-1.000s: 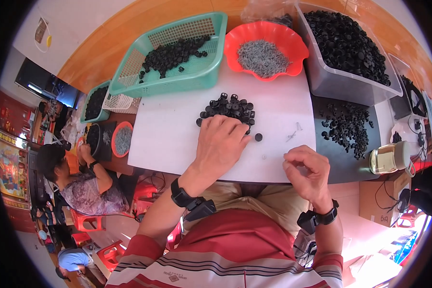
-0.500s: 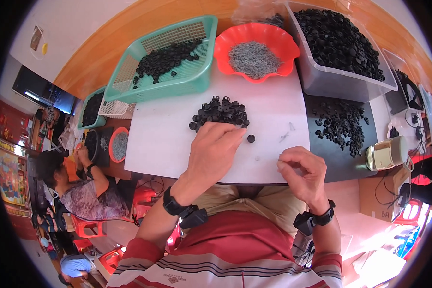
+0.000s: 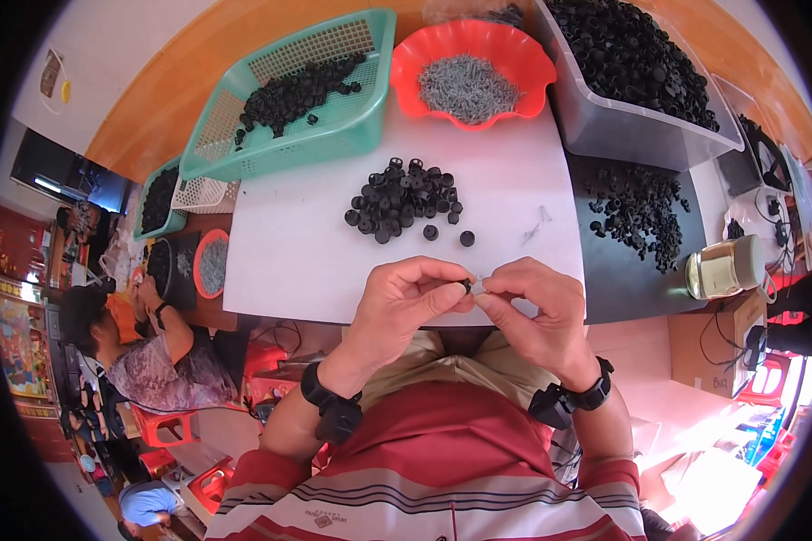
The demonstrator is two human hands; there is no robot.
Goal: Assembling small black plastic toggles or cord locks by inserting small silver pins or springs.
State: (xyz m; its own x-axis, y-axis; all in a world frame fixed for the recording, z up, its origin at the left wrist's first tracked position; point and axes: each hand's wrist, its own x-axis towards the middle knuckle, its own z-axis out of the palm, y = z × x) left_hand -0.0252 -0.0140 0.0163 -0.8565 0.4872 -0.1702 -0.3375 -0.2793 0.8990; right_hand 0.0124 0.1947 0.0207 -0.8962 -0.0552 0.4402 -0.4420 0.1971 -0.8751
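My left hand (image 3: 404, 302) pinches a small black plastic part (image 3: 465, 284) between thumb and fingers, just over the near edge of the white board (image 3: 289, 261). My right hand (image 3: 543, 311) meets it there, its thumb and fingertips closed on a small pale translucent piece (image 3: 478, 286). The two small pieces are together between my fingertips; whether they are joined I cannot tell. Beyond my hands lies a heap of black plastic caps (image 3: 401, 198), with two loose caps (image 3: 466, 238) nearer me. A few grey screws or pins (image 3: 537, 225) lie to the right.
A green basket (image 3: 284, 158) of black parts, a red scalloped bowl (image 3: 397, 77) of grey screws or pins and a clear bin (image 3: 622, 140) of black parts line the back. More parts (image 3: 641, 216) and a jar (image 3: 722, 269) stand right. A co-worker (image 3: 167, 361) sits left.
My left hand has drawn back from the heap with a black part. My right hand has moved left to meet it, and a pale piece now shows between the fingertips.
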